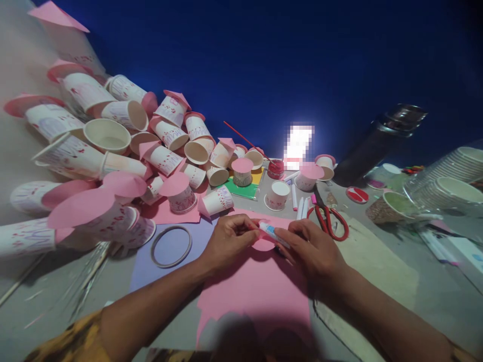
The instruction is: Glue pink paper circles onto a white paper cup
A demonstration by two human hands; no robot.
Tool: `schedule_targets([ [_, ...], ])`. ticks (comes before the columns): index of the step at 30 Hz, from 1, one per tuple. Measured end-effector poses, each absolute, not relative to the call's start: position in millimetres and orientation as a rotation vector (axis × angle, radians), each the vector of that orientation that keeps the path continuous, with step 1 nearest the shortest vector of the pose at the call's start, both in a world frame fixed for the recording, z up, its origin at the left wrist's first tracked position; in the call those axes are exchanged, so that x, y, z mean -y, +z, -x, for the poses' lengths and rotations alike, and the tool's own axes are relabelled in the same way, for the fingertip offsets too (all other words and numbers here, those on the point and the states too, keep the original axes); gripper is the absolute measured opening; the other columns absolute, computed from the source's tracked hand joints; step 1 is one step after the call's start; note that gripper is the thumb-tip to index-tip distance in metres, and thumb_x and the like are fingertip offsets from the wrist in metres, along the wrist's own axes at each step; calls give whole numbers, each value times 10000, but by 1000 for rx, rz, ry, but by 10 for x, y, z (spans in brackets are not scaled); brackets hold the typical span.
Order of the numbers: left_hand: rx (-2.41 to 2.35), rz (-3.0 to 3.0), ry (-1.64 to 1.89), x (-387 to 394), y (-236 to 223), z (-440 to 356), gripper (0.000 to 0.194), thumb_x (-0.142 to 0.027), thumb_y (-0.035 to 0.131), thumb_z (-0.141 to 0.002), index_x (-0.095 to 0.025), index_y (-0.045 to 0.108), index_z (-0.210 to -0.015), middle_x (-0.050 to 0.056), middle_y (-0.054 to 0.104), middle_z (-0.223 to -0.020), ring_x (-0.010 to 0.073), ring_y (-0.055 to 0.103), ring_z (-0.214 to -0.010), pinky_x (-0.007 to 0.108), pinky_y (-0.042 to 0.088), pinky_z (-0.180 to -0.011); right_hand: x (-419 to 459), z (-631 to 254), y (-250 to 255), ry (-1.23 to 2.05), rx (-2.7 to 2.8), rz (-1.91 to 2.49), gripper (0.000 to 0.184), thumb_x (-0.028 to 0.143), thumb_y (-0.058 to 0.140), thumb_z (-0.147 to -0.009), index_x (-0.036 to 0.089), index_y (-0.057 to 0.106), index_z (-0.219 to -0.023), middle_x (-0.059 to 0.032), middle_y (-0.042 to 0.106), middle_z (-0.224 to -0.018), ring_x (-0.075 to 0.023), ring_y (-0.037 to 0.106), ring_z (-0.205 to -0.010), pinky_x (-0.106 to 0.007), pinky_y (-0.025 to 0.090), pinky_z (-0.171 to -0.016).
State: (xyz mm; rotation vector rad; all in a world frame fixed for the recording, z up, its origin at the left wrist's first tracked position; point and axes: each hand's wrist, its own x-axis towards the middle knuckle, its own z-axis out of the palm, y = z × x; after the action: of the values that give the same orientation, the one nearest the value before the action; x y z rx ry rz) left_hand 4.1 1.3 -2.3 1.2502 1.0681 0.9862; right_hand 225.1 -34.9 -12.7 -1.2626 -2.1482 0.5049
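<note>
My left hand (228, 237) is closed, its fingers pinching the edge of a small pink paper circle (263, 245) that lies on a larger pink paper sheet (256, 291). My right hand (311, 249) is closed round a small white and blue glue stick (272, 232), whose tip rests over the pink circle. Both hands meet in the middle of the view, just in front of red-handled scissors (329, 219).
A big heap of decorated paper cups (113, 146) with pink paper lids fills the left. A tape ring (171, 246) lies on lilac paper. Markers (300, 203), a red pot (275, 169), a dark flask (377, 146) and stacked plain cups (449, 186) stand behind and right.
</note>
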Motion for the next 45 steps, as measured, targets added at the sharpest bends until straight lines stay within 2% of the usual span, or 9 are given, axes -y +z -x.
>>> schedule_targets([
  [5,-1059,-1233,995,-10,-31,-42,126,-236,778,-712,-188,698,-628,43,743,-744,246,726,-955,294,503,-749,308,-2161,64,610,2038,1421,388,469,524,-1022,233,689,-762,-31,561,-665,-185,515,-643,-324,393,-577],
  [9,-1034,-1226,996,-7,-34,-32,126,-231,782,-716,-189,698,-631,49,757,-779,264,732,-1017,316,521,-802,284,-2146,151,621,2053,1425,465,512,533,-1009,230,684,-671,-33,562,-631,-182,514,-661,-327,377,-607],
  [13,-1027,-1220,974,-4,-46,-29,123,-226,787,-715,-189,697,-640,54,774,-800,257,735,-989,311,523,-784,323,-2188,80,464,2087,1421,385,480,535,-1008,248,782,-825,-45,622,-691,-183,519,-684,-323,365,-629],
  [18,-1019,-1201,972,9,-41,-46,124,-209,786,-702,-184,687,-632,47,781,-796,227,732,-908,280,512,-731,374,-2230,-41,-82,2194,1272,274,417,599,-994,269,793,-1118,-53,679,-778,-176,544,-692,-302,351,-617],
  [23,-979,-1171,961,35,-22,-61,109,-200,769,-700,-166,683,-642,47,797,-846,154,684,-721,254,488,-662,359,-2202,-9,-389,2155,1055,272,371,631,-1008,142,775,-1037,-36,604,-697,-147,500,-621,-292,331,-585],
  [28,-973,-1204,953,62,-19,-65,97,-200,759,-704,-157,690,-651,71,805,-895,154,683,-725,254,487,-662,330,-2199,47,-456,2133,1044,388,446,611,-1016,163,714,-772,-11,556,-627,-132,474,-576,-294,298,-563],
  [32,-975,-1220,943,94,-18,-87,98,-196,742,-707,-160,688,-633,73,793,-850,202,720,-848,267,509,-711,312,-2222,26,-473,2153,1041,432,469,615,-1010,182,667,-691,-4,538,-600,-129,468,-559,-299,299,-556],
  [41,-1011,-1187,966,44,-52,-62,104,-212,771,-708,-165,694,-656,85,812,-926,214,723,-876,299,516,-766,330,-2171,-48,-251,2138,1096,283,350,526,-1064,134,709,-1074,-65,639,-807,-164,590,-718,-276,428,-618],
  [45,-1026,-1206,948,15,-73,-48,108,-209,769,-706,-172,689,-643,73,803,-853,212,712,-867,295,499,-752,358,-2182,-77,-185,2172,1088,204,270,575,-1028,188,715,-1150,-43,641,-830,-156,575,-706,-272,416,-602],
])
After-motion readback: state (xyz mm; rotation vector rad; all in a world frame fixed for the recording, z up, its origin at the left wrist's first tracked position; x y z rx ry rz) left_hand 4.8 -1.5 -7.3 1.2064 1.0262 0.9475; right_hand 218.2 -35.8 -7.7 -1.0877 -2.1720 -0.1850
